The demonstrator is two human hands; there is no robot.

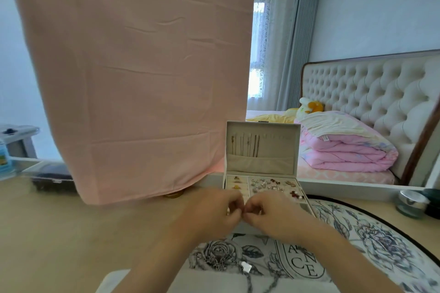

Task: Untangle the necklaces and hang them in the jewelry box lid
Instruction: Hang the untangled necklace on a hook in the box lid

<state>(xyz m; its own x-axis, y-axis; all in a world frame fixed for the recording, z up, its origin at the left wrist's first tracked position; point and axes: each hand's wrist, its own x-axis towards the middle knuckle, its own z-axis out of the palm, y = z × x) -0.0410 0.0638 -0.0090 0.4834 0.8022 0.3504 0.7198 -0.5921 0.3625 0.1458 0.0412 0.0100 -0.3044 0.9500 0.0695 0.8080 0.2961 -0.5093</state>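
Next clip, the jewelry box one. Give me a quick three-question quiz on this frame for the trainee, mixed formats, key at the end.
1. True or false: the jewelry box lid stands upright and open.
2. Where do the tangled silver chains lie? A) in the lid's pocket B) on the floral mat, on the camera side of the box C) on the bed
3. Fill in: the necklaces already hanging occupy the hooks on the lid's ____ side.
Key: 1 true; 2 B; 3 left.
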